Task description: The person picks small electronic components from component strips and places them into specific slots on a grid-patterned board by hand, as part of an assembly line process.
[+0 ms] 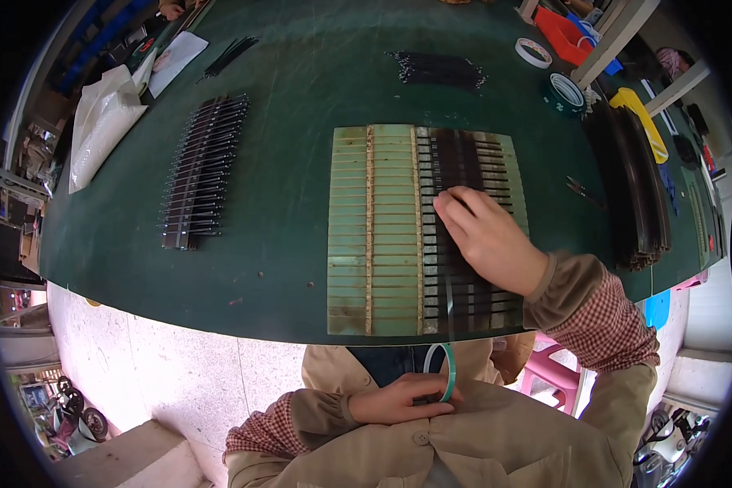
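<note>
A pale green slotted board (pixel 394 228) lies at the table's near edge. Thin black strips (pixel 464 154) sit side by side across its right part. On these strips rests my right hand (pixel 492 240), its fingers bunched together and pressing down. A narrow strip of tape (pixel 450 305) runs from the near edge up toward those fingers; what lies right under the fingertips is hidden. Below the table edge, close to my body, my left hand (pixel 403 398) is closed around a green-edged roll of tape (pixel 450 374), which stands on its side.
Bundled black strips (pixel 203 171) lie left, with another bundle (pixel 439 71) beyond the board. Tape rolls (pixel 533 54), tweezers (pixel 584 192) and a stack of dark curved pieces (pixel 626 179) are at right. White wrapping (pixel 106 122) lies far left. A pink stool (pixel 551 374) stands below.
</note>
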`<state>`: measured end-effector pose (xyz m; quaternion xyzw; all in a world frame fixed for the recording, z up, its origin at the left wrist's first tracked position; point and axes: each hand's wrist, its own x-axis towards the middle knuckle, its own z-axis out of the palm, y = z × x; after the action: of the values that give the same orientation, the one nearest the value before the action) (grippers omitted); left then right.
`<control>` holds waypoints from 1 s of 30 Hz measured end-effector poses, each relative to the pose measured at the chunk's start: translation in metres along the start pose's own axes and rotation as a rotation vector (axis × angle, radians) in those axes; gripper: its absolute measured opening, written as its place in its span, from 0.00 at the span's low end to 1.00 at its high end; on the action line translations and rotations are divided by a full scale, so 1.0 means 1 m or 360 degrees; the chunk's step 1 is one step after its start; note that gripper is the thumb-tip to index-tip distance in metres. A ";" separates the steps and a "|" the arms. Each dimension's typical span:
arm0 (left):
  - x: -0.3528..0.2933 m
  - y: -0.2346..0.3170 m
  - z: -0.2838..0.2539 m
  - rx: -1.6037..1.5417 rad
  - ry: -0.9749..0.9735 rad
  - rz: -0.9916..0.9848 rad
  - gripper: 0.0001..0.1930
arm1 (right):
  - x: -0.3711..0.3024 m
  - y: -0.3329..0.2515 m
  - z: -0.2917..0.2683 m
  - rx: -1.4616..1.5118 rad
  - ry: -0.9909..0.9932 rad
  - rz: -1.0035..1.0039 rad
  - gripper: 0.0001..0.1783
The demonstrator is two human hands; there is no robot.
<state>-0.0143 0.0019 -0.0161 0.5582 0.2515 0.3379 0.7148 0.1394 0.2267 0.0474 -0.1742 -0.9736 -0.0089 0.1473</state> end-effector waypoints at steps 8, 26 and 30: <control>-0.002 0.003 0.001 0.0015 0.0016 0.0007 0.11 | -0.008 -0.002 -0.001 0.0125 -0.0044 0.0157 0.23; -0.004 0.002 0.003 0.0026 0.0045 0.0011 0.11 | -0.015 -0.015 -0.010 0.0114 -0.0034 0.0021 0.28; -0.001 0.005 0.000 0.0044 0.0043 0.0031 0.11 | -0.022 -0.033 0.002 -0.0170 -0.0080 -0.0028 0.29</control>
<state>-0.0162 0.0025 -0.0109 0.5659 0.2604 0.3489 0.7001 0.1474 0.1887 0.0401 -0.1735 -0.9766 -0.0577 0.1133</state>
